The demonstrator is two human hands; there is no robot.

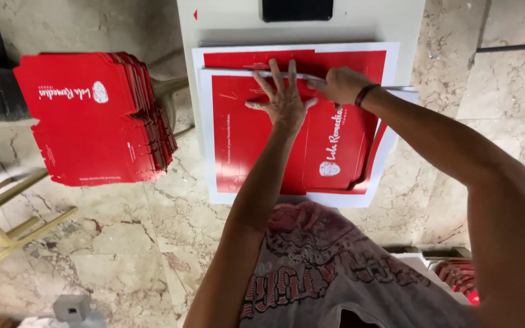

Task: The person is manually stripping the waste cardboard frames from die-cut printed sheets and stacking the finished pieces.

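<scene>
The left hand [284, 100] lies flat, fingers spread, on a red card sheet [256, 136] with a white border. The right hand [341, 85] pinches its far edge. The sheet tops a stack mid-desk [226, 24].

Matt red printed cardboard sheet [274, 152] lies on a smooth white table [226, 24] above polished marble floor [123, 243].

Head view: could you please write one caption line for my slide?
Left hand flat on a red printed sheet, right hand at its top edge; stack of red cut cartons nearby.
</scene>
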